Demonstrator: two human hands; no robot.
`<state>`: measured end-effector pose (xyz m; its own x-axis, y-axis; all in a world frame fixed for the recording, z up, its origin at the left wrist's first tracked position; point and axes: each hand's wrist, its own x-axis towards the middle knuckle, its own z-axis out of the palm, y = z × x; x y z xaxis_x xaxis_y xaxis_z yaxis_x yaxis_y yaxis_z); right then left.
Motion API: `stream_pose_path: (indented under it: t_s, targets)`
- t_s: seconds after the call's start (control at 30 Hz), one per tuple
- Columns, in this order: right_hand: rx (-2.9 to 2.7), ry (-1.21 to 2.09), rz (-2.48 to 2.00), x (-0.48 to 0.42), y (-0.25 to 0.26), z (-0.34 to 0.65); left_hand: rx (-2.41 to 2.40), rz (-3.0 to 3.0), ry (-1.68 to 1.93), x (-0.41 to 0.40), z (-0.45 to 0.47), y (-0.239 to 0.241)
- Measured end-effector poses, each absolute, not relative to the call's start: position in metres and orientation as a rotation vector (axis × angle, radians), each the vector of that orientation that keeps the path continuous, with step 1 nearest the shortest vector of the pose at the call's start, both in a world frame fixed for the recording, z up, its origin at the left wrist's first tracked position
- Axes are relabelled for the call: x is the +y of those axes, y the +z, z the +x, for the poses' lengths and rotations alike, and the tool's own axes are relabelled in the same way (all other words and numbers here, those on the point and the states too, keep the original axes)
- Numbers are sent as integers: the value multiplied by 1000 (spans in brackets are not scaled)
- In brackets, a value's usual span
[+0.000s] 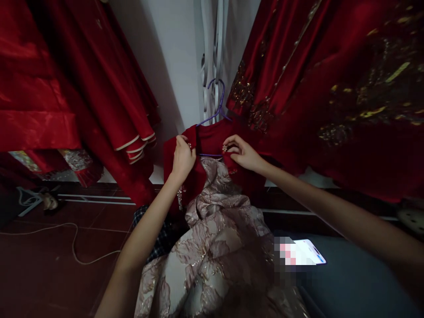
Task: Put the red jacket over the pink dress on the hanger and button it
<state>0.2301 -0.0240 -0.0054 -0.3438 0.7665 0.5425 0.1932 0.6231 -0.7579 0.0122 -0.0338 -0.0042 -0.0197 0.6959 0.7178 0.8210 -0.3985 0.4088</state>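
Note:
A dark red jacket [212, 138] hangs on a purple wire hanger [221, 99] in front of me. My left hand [183, 158] is closed on the jacket's front edge on the left, with a beaded trim showing by the fingertips. On the opposite edge, my right hand [241, 154] pinches the cloth beside a small beaded ornament [225, 149]. Between the two edges the front is parted. A pale pink and gold patterned brocade garment [212, 221] shows below the opening and spreads down towards me.
Red satin garments [115, 79] hang on the left, and gold-embroidered red garments [357, 88] on the right. A lit phone [309, 251] lies at lower right on a grey-blue surface. A white cable [77, 243] crosses the tiled floor near a white metal rack base [96, 198].

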Motion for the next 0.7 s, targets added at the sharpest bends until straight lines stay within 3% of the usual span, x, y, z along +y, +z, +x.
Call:
stream_pose_path:
  t_s: [0.37, 0.53, 0.7]
  targets:
    - [-2028, 695, -733, -48, -35, 214, -1460, -2546, -1208, -58, 43, -42]
    - [-1991, 733, -781, -61, -31, 215, -1540, -2469, -1634, -59, 45, -55]
    - [-1835, 706, -821, -60, -34, 213, -1632, -2197, -2429, -57, 55, -70]
